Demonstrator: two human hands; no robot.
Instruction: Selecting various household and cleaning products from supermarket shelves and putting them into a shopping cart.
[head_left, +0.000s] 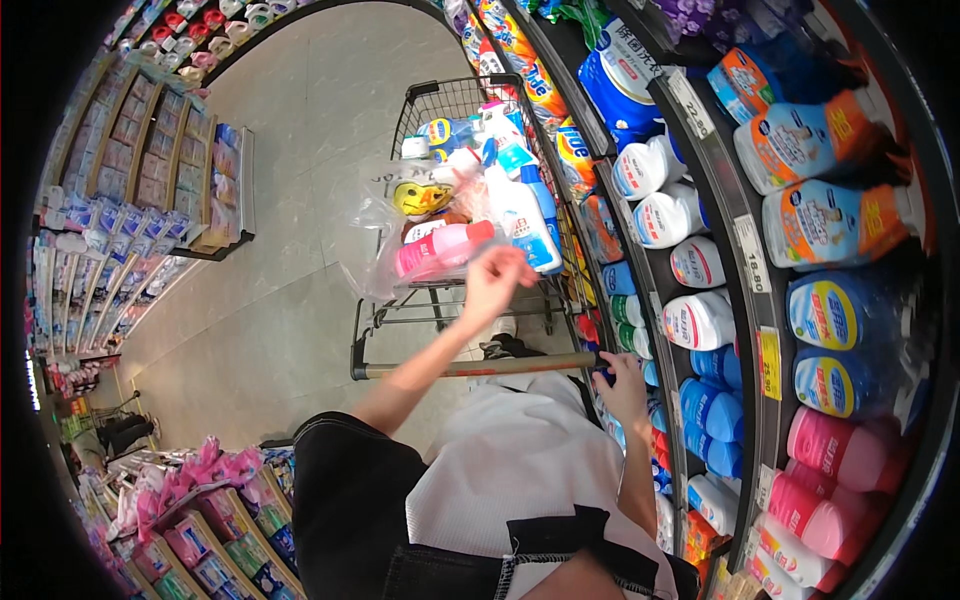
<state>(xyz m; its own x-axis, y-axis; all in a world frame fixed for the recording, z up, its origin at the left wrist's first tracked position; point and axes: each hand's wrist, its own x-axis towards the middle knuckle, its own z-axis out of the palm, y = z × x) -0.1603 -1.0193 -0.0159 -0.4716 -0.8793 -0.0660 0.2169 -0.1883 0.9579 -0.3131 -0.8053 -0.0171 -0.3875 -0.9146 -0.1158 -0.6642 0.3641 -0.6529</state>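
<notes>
My left hand reaches over the near end of a wire shopping cart, its fingers loosely bent, blurred, and with nothing visible in them. Just beyond it a pink bottle lies on its side on a clear plastic bag. A white bottle with a blue label lies to the right of that hand, beside a blue bottle. Farther in are a yellow package and several more bottles. At the black right end of the cart's handle, my right hand has its fingers bent against it.
Shelves close on my right carry white bottles, blue spray bottles, pink bottles and Tide bags. Price tags line the shelf edges. Tiled floor lies left of the cart, with packed shelves beyond. Another person's legs show far left.
</notes>
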